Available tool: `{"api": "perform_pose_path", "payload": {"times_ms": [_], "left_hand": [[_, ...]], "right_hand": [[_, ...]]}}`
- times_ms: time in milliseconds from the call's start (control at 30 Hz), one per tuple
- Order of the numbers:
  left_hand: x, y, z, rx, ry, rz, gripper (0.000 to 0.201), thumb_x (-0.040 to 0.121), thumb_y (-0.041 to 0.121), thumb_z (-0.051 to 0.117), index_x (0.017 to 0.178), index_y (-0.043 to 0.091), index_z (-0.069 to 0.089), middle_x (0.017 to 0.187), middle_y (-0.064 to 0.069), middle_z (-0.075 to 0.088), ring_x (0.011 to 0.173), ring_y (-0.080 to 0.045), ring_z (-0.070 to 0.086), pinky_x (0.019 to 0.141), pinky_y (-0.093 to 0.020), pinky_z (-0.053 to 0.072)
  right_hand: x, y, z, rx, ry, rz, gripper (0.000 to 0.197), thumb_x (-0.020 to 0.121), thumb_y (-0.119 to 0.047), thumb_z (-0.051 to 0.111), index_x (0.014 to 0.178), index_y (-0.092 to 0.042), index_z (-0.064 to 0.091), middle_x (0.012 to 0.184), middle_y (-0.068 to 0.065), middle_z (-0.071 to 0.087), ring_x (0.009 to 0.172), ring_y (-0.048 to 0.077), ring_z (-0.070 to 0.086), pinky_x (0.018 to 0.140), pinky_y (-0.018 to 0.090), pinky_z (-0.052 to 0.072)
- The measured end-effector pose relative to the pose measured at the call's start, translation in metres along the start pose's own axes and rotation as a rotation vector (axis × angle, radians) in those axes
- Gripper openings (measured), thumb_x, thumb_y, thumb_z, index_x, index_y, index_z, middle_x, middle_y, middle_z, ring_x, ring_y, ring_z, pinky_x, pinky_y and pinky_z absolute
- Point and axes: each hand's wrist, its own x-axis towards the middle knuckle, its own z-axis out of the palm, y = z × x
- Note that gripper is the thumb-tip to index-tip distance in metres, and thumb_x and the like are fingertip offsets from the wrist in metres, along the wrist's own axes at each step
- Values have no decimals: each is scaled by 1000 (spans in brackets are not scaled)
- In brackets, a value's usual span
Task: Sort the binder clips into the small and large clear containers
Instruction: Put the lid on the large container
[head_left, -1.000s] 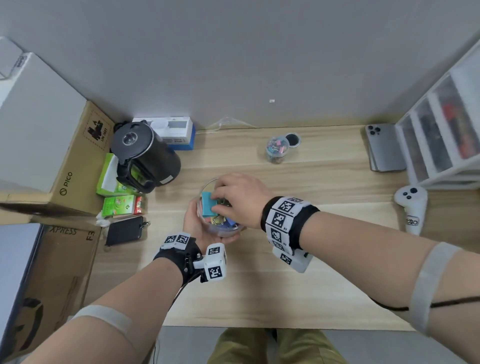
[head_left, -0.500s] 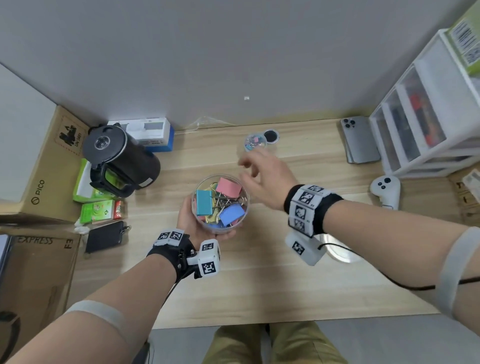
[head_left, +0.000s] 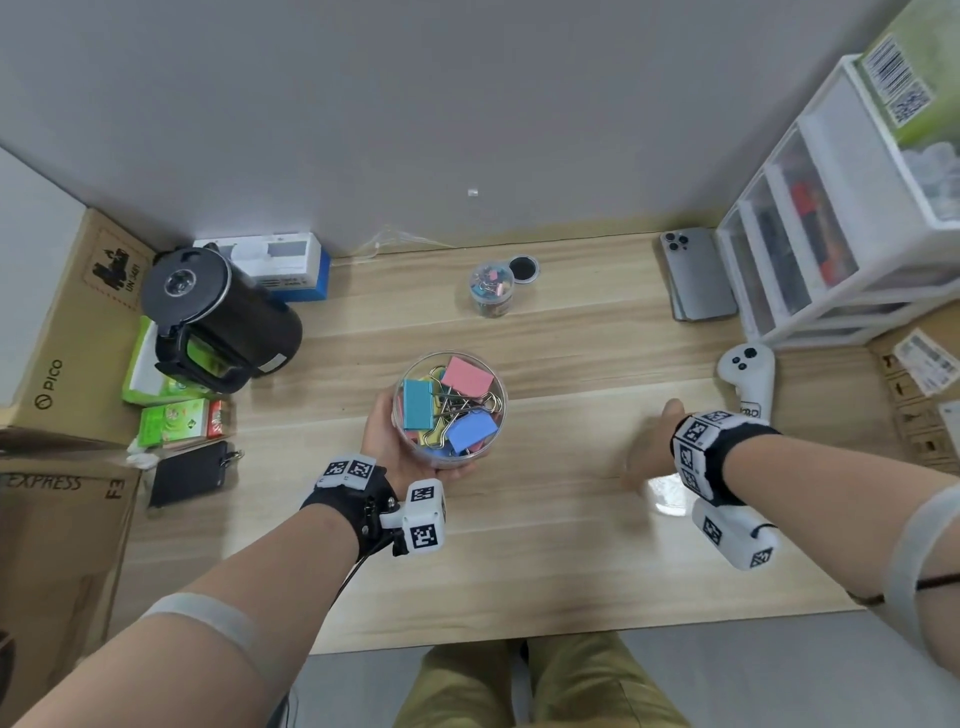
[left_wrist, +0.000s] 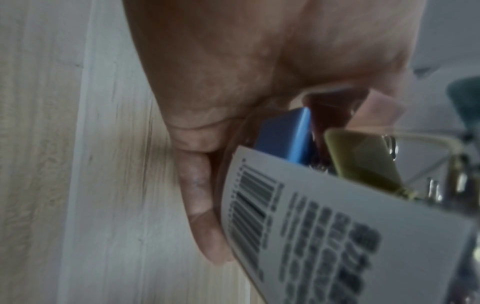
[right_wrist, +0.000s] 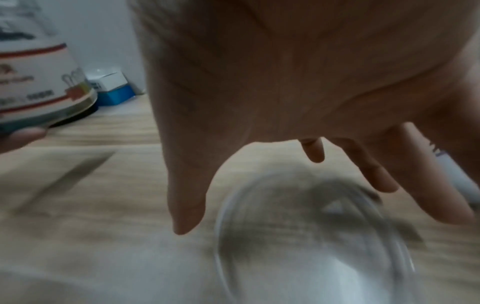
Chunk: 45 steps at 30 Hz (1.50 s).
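Observation:
My left hand (head_left: 382, 441) grips the large clear container (head_left: 503, 395) from below, just above the table's middle. Inside lie large binder clips: pink (head_left: 466, 375), teal (head_left: 417, 404) and blue (head_left: 471, 431), with metal handles. The left wrist view shows my fingers (left_wrist: 197, 205) curled round the container's barcode label (left_wrist: 337, 226). My right hand (head_left: 647, 452) is open and empty at the right, fingers (right_wrist: 376, 174) spread over a clear lid (head_left: 667, 499) (right_wrist: 311, 236) lying flat on the wood. The small clear container (head_left: 491, 291) of small clips stands at the back, its black-centred lid (head_left: 523, 269) beside it.
A black kettle (head_left: 218, 317), green packets (head_left: 174, 423) and a black wallet (head_left: 189, 473) crowd the left, with cardboard boxes (head_left: 62, 332) beyond. At the right are a phone (head_left: 698, 275), a white controller (head_left: 748, 374) and a plastic drawer unit (head_left: 841, 223).
My right hand left the large container, swung up towards the back, then moved right and down over the clear lid. The left hand keeps holding the container.

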Motion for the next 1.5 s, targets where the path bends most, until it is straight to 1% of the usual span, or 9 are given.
{"api": "perform_pose_path", "payload": {"times_ms": [67,167,400,633,867,1033,1233,1367,1500], "left_hand": [[1,-1,2,23,-7,2,93,64,68,55,141,15,52,135,-23,57,121,-50,54,91,-49,48],[2,-3,3,43,-3,0,93,65,69,53,141,16,52,136,-23,57,123,-49,53,98,-49,43],[-1,-4,8,42,27,-1,91,66,68,54,141,17,52,135,-22,58,121,-50,55,95,-48,45],[-8,1,9,1,66,23,82,78,70,46,139,16,53,134,-24,58,123,-50,52,85,-48,52],[-10,1,17,-56,168,69,75,78,66,52,132,15,62,121,-18,68,97,-38,66,84,-51,51],[-6,0,16,-31,237,102,67,80,65,52,127,17,65,110,-15,70,87,-33,67,85,-51,49],[-1,1,9,53,320,55,68,77,64,59,116,8,70,103,-21,69,87,-40,66,88,-60,48],[4,0,10,37,291,33,59,80,62,55,105,11,70,89,-17,72,72,-33,69,83,-51,52],[7,1,12,86,299,13,65,78,63,56,106,6,71,99,-24,72,83,-39,68,90,-56,50]], "right_hand": [[-4,-9,10,-170,-17,19,37,92,-45,51,123,-25,56,122,5,51,104,32,48,79,42,32],[-2,-13,19,-247,-3,46,45,80,-54,53,112,-21,53,114,12,36,85,28,45,84,40,47],[-13,-25,-9,58,193,57,85,67,-60,68,129,-16,29,117,16,37,90,37,56,78,41,53],[-51,-50,-95,518,223,-595,120,45,-68,71,148,-37,16,140,8,33,121,27,51,102,41,46],[-89,-113,-95,157,367,-984,119,52,-62,74,151,-35,12,140,-1,34,127,20,40,99,42,47],[-92,-132,-91,31,408,-968,116,51,-70,73,145,-35,15,132,6,39,117,26,44,92,43,49],[-97,-136,-88,-16,330,-762,112,44,-82,69,132,-25,29,96,2,49,75,21,57,73,39,56],[-92,-138,-87,-2,247,-762,124,44,-76,76,141,-28,17,116,8,44,92,26,58,80,43,57],[-87,-132,-91,-114,302,-879,131,45,-54,86,147,-32,7,128,6,36,109,26,47,86,45,54]]}}
